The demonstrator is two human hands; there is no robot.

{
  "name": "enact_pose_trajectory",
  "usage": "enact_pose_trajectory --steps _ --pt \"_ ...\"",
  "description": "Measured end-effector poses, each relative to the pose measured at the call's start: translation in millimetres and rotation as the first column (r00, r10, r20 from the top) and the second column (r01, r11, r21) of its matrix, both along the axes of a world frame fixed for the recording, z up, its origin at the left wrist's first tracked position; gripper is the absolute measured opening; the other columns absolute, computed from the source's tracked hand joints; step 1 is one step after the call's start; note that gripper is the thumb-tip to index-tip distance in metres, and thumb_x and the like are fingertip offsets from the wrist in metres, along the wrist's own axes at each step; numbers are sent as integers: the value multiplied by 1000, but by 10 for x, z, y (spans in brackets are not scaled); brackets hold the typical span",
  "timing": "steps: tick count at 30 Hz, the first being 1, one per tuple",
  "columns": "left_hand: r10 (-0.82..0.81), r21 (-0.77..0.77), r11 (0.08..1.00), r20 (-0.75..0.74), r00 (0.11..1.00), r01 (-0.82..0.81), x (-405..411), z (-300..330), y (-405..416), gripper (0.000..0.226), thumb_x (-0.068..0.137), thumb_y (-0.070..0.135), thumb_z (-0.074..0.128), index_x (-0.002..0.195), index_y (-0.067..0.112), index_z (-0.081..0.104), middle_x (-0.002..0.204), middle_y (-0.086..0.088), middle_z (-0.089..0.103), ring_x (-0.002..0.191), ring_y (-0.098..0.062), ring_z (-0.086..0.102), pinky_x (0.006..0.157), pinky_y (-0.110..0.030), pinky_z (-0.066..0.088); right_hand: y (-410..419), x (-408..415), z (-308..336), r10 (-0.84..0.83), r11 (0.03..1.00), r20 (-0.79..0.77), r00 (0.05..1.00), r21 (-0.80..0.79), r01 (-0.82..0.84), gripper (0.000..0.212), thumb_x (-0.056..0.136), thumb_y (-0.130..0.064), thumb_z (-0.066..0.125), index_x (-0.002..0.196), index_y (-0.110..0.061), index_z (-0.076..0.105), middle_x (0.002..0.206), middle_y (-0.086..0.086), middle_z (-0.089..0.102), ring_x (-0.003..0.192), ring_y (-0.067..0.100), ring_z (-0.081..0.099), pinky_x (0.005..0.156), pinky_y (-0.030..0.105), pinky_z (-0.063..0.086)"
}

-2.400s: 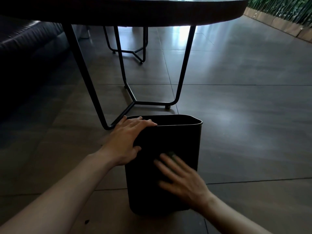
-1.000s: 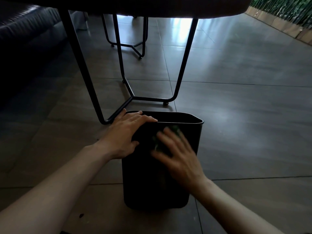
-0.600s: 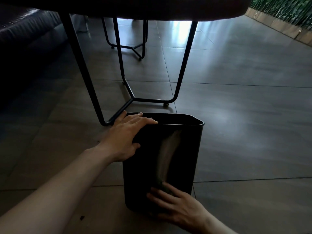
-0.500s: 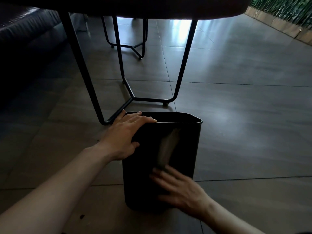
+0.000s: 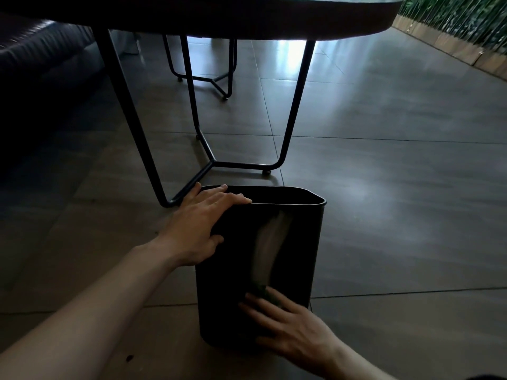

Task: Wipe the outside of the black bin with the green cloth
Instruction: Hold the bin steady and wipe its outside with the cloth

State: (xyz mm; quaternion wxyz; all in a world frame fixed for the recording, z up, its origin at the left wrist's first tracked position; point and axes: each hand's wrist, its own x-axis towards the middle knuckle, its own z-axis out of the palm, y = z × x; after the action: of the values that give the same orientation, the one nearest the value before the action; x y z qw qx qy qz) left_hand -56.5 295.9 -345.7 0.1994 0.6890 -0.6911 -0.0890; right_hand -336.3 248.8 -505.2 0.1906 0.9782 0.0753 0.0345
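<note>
The black bin (image 5: 297, 242) stands upright on the tiled floor in front of me. My left hand (image 5: 200, 229) grips its near left corner, fingers hooked over the rim. Low on the near wall, my right hand (image 5: 288, 327) lies flat with fingers spread, pressing the green cloth (image 5: 270, 295) against the bin. Only a small dark-green bit of cloth shows past my fingertips; the hand hides the rest. A pale glossy streak runs up the wall above the cloth.
A round table's black metal legs (image 5: 293, 113) stand just behind the bin, with the tabletop (image 5: 247, 20) overhead. A dark sofa (image 5: 41, 64) is at the far left. A second metal frame (image 5: 214, 78) stands farther back. A plant wall (image 5: 461, 20) runs along the far right.
My right hand has rubbed the cloth up and down the near wall: high near the rim a second ago, then down, slightly up, and now low again. The left hand has kept its hold.
</note>
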Motion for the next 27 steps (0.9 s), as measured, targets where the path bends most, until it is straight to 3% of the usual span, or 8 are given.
enact_pose_trajectory --steps 2,5,8,10,15,17,21,27 --pt "-3 3 1000 -7 1000 3 2 -2 3 90 72 10 78 144 47 36 153 19 42 151 -6 17 126 -45 0 -128 28 180 -17 999 89 996 49 13 24 95 -30 70 116 -41 64 165 12 39 158 33 28 129 54 18" --pt "-2 -4 1000 -12 1000 2 5 -3 -10 91 71 9 76 144 46 37 152 16 43 151 -8 19 126 -45 0 -397 263 610 -236 957 351 906 247 154 43 102 -25 62 143 -37 59 167 18 34 159 37 24 127 57 26" --pt "-10 -24 1000 -17 1000 9 8 -7 -24 89 69 5 69 143 44 39 150 14 47 150 -10 23 125 -45 2 -495 556 902 -506 852 481 716 408 328 59 104 -32 58 159 -37 37 171 18 22 161 38 13 129 58 16" --pt "-8 -30 1000 -18 1000 8 20 -3 -19 90 68 4 67 143 44 40 149 14 48 150 -11 24 125 -47 3 -372 671 842 -552 825 480 681 434 363 62 105 -40 57 162 -38 32 173 19 17 161 40 9 129 61 12" --pt "4 -3 1000 -7 1000 -4 7 12 -17 89 71 8 77 143 44 39 151 16 44 150 -8 21 126 -47 2 99 321 157 -278 948 177 944 209 240 60 100 -58 58 155 -45 41 175 17 9 161 40 6 127 62 21" --pt "2 -3 1000 -9 1000 -2 -2 14 -9 89 72 9 77 143 45 38 152 18 42 150 -5 19 126 -44 -1 133 118 35 -172 980 48 984 112 166 63 97 -49 65 154 -46 39 174 16 12 162 39 5 124 58 29" --pt "-5 1 1000 -22 1000 5 -7 14 14 90 72 9 77 143 47 37 152 18 42 150 -4 18 126 -43 -2 -74 54 245 -141 977 158 977 181 112 24 96 -29 64 117 -39 59 169 18 31 160 39 16 117 57 40" --pt "-6 -20 1000 -30 1000 5 -6 8 -5 88 72 6 74 145 42 39 151 12 46 150 -9 21 126 -43 -1 -522 577 1028 -547 825 544 637 478 300 48 103 -30 62 149 -37 50 159 16 34 157 42 23 122 65 29"
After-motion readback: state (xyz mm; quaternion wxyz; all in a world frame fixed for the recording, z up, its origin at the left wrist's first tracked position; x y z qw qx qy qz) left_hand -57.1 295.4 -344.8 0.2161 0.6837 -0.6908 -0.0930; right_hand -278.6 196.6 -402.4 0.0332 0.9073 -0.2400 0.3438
